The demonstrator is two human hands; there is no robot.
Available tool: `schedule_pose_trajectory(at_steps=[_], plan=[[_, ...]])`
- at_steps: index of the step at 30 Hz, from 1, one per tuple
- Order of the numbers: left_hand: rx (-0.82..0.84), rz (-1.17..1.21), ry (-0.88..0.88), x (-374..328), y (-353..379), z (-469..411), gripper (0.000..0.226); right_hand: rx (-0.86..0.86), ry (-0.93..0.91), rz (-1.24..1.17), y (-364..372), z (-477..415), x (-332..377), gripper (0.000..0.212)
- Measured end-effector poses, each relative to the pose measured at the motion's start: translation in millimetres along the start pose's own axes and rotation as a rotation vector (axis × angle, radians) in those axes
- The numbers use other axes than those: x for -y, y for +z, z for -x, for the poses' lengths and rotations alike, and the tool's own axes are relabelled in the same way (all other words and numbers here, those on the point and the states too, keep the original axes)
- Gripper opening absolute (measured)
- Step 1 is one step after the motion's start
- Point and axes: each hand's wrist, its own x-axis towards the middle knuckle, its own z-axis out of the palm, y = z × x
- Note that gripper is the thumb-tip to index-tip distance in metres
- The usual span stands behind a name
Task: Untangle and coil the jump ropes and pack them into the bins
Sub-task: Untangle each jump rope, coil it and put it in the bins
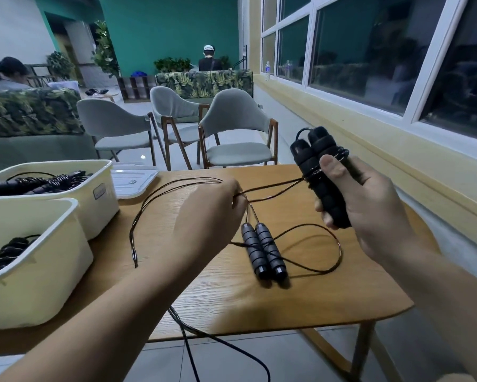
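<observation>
Head view: the right hand (353, 205) is raised above the far right part of the table (328, 299), fingers and thumb curled round a pair of black foam handles (318, 172) held upright side by side. A few turns of thin rope are wound round these handles just above the thumb.

Two strands of dark cord (273, 190) run from that winding across to the left hand (212, 213), which pinches them at its fingertips, knuckles toward the camera. From the same pinch two short strands drop to a pair of grey ribbed handles (263, 252) lying together on the table, just below and to the right of the left hand. Which strand belongs to which rope cannot be told at the pinch.

A wide loop of cord (338, 244) lies on the table below the right hand, beside the grey handles. Another long loop (138, 224) sweeps out to the left of the left hand. More cord hangs over the table's near edge under the left forearm.

Left of the left hand stand two cream plastic bins, touching. The far bin (102, 188) holds black handles and bundled rope; the near bin (55, 271) holds a dark coil (8, 252). A clear lid (134, 179) lies flat beyond the left hand, just beside the far bin.
</observation>
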Motion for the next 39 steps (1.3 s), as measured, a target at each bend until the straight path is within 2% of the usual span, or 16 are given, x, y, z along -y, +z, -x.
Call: schedule_pose_trajectory(at_steps=[3, 5, 10, 13, 19, 22, 26, 30, 33, 37, 39], plan=[[0.154, -0.181, 0.103, -7, -17, 7, 0.028, -0.015, -0.028, 0.178, 0, 1, -5, 0.032], [0.22, -0.204, 0.17, -15, -20, 12, 0.022, -0.024, -0.049, 0.266, -1, -1, -9, 0.03], [0.292, 0.059, 0.347, -8, -4, 13, 0.01, -0.015, -0.111, 0.521, 0, -3, -18, 0.039], [0.33, 0.248, 0.342, -3, -2, 13, 0.003, 0.019, -0.143, 0.692, 1, -8, -26, 0.054], [0.301, 0.228, 0.334, -5, -6, 13, 0.042, 0.189, -0.069, 0.904, 17, -6, -42, 0.063], [0.34, 0.19, 0.288, -3, -17, 12, 0.046, 0.161, -0.098, 0.982, 19, -7, -39, 0.07], [0.283, 0.201, 0.258, 3, -27, 10, 0.046, 0.103, -0.119, 1.114, 14, -12, -30, 0.076], [0.209, 0.262, 0.215, 7, -25, 7, 0.039, 0.102, -0.115, 1.147, 13, -11, -30, 0.079], [0.141, 0.224, 0.215, 10, -25, 6, 0.04, 0.07, -0.151, 1.134, 12, -10, -29, 0.076], [0.063, 0.27, 0.293, 1, -25, 9, 0.044, 0.197, -0.141, 1.116, 25, 0, -27, 0.08], [0.002, 0.362, 0.273, 1, -23, 6, 0.044, 0.309, -0.109, 1.041, 36, 8, -26, 0.073]])
